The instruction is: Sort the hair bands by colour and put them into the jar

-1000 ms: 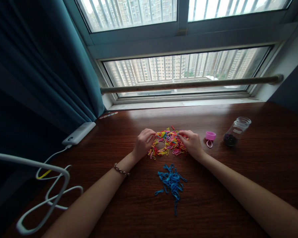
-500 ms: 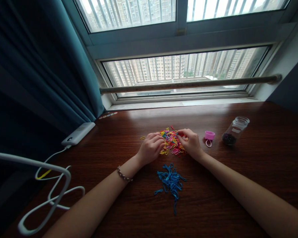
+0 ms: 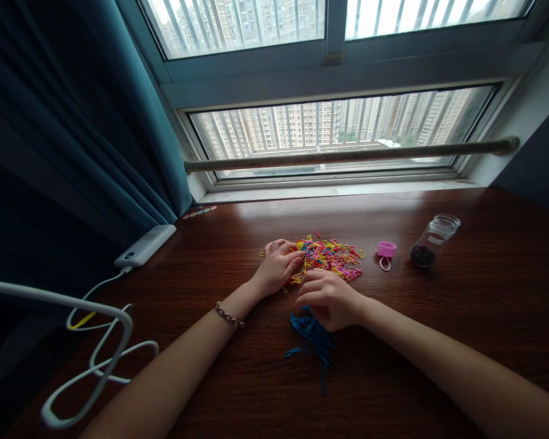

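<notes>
The left hand (image 3: 279,266) rests at the left edge of a loose heap of small multicoloured loops (image 3: 333,256), hiding part of it; I cannot tell whether its grip holds any. The right hand (image 3: 332,299) curls over a heap of thin bright-blue loops (image 3: 319,341) on the near side, covering its upper part; that grip is bent narrow, its contents hidden. On the dark-brown wooden bench (image 3: 238,378), a pink plastic cap with a loop (image 3: 387,249) and a clear glass jar with dark contents (image 3: 434,241) stand to the right.
</notes>
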The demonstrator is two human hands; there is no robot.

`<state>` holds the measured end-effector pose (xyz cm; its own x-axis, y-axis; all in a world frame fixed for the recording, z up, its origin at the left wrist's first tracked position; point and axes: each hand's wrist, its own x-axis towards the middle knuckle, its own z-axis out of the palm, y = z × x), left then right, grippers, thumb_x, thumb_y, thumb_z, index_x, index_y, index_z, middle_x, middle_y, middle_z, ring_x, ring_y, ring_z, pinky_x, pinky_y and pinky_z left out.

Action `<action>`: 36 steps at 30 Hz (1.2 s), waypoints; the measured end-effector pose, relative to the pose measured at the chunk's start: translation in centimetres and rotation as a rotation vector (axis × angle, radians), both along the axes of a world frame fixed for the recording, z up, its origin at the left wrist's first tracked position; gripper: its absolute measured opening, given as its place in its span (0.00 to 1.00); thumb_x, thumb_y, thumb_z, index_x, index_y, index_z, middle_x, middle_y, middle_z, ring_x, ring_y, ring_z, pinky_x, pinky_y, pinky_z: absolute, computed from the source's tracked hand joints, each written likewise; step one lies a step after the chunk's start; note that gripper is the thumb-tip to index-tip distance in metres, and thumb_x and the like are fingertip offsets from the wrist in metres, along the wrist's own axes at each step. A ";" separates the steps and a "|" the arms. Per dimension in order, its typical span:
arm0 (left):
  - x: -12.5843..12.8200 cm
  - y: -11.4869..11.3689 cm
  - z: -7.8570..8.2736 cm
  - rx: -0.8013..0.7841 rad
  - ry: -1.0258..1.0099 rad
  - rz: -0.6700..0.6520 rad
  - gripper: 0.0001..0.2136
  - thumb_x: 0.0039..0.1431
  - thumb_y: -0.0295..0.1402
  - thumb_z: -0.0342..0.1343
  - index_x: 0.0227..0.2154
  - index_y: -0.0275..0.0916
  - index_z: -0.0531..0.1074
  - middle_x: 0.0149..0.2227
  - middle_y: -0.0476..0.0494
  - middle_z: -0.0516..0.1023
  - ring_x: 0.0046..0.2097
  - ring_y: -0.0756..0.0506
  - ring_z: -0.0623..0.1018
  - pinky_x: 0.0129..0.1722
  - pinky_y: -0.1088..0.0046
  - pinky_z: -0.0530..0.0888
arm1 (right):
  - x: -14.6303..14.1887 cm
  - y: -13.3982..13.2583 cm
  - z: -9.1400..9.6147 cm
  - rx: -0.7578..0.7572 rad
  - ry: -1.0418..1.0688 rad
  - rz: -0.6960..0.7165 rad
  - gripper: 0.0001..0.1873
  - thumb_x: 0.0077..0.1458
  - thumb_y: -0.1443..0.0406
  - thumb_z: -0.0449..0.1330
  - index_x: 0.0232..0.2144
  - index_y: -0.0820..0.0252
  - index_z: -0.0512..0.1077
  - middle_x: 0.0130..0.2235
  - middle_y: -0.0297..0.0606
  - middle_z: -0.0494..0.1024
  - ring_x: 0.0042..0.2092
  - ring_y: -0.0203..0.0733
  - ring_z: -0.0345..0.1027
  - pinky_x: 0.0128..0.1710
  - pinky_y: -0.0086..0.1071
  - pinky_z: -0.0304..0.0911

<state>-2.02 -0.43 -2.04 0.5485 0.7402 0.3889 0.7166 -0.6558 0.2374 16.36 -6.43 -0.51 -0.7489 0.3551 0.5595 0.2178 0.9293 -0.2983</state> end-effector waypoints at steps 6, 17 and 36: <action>-0.1 0.3 -0.3 -0.025 -0.009 -0.030 0.14 0.61 0.37 0.42 0.43 0.48 0.70 0.46 0.48 0.71 0.51 0.42 0.61 0.51 0.55 0.55 | 1.8 2.6 -1.1 -0.087 0.239 -0.624 0.14 0.49 0.75 0.50 0.32 0.58 0.73 0.32 0.39 0.75 0.36 0.42 0.65 0.39 0.36 0.60; -0.3 0.5 -0.2 0.060 -0.182 -0.047 0.11 0.60 0.32 0.45 0.36 0.38 0.72 0.41 0.42 0.74 0.46 0.44 0.68 0.48 0.61 0.63 | 2.1 3.5 -1.8 -0.189 0.127 -0.817 0.08 0.50 0.66 0.56 0.33 0.58 0.74 0.31 0.40 0.75 0.34 0.42 0.65 0.37 0.35 0.62; -0.9 0.9 -0.2 0.069 -0.433 0.112 0.06 0.53 0.33 0.53 0.32 0.38 0.72 0.31 0.45 0.74 0.35 0.47 0.74 0.36 0.70 0.71 | 2.3 3.9 -1.8 -0.319 0.351 -0.802 0.08 0.51 0.64 0.55 0.31 0.58 0.73 0.31 0.37 0.77 0.30 0.39 0.68 0.32 0.32 0.61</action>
